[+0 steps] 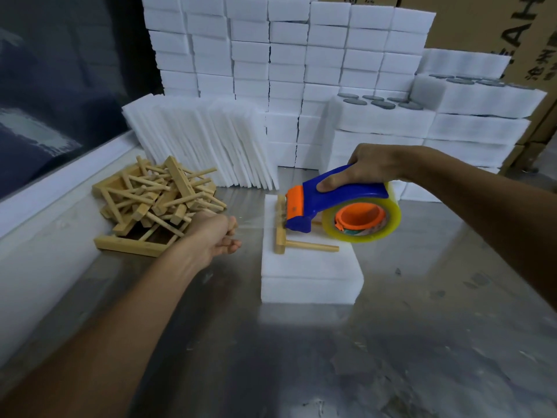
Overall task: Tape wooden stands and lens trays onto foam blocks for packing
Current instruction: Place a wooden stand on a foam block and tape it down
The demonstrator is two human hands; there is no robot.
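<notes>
right hand (372, 168) grips tape dispenser (334, 206) on wooden stand (297, 241); left hand (215, 236) loosely curled.

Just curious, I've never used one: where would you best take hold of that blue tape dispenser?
By the curved blue handle on top of the tape dispenser, coming from above, as the right hand does: the tape roll hangs below and the orange cutter end points down at the foam block.

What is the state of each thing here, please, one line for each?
Tape dispenser: gripped by the right hand, cutter end at the stand.
Wooden stand: lying flat on the foam block.
Left hand: holds nothing, fingers loosely curled.
Pile of stands: loose, jumbled.
</notes>
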